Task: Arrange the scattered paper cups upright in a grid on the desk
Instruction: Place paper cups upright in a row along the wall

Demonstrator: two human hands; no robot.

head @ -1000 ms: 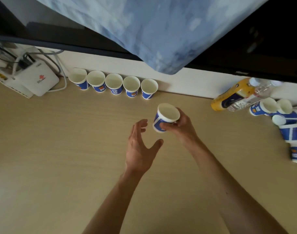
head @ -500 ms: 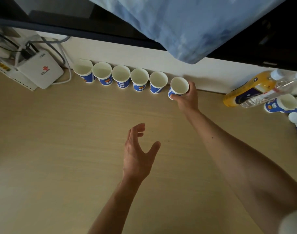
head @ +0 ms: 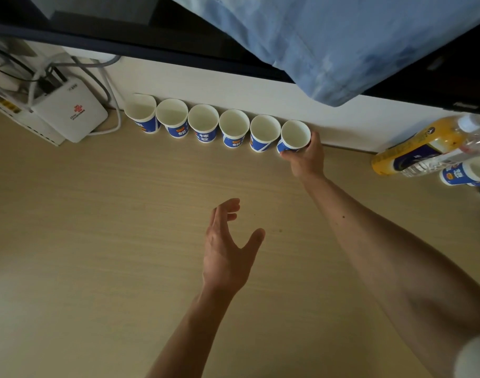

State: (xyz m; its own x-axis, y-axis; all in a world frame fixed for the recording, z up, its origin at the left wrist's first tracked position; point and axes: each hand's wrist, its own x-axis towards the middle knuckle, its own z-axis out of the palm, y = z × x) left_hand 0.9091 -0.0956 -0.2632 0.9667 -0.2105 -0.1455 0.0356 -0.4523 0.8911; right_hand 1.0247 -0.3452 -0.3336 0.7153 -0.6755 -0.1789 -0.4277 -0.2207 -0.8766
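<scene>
Blue-and-white paper cup [head: 295,135], empty, upright: at the right end of a row of five matching cups [head: 203,124] on the pale wooden desk [head: 96,214], right hand [head: 307,158] grip clamped round its lower wall, left hand [head: 227,252] grip apart and empty; probably featherlight and crushable, best held low and gently.

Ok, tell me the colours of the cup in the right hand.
The cup is blue outside, white inside; head view.

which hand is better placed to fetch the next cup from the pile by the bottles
Right, probably. The right hand grips the sixth cup at the right end of the row, nearer the scattered cups beside the bottles. The left hand hovers open over the desk, farther away.
</scene>
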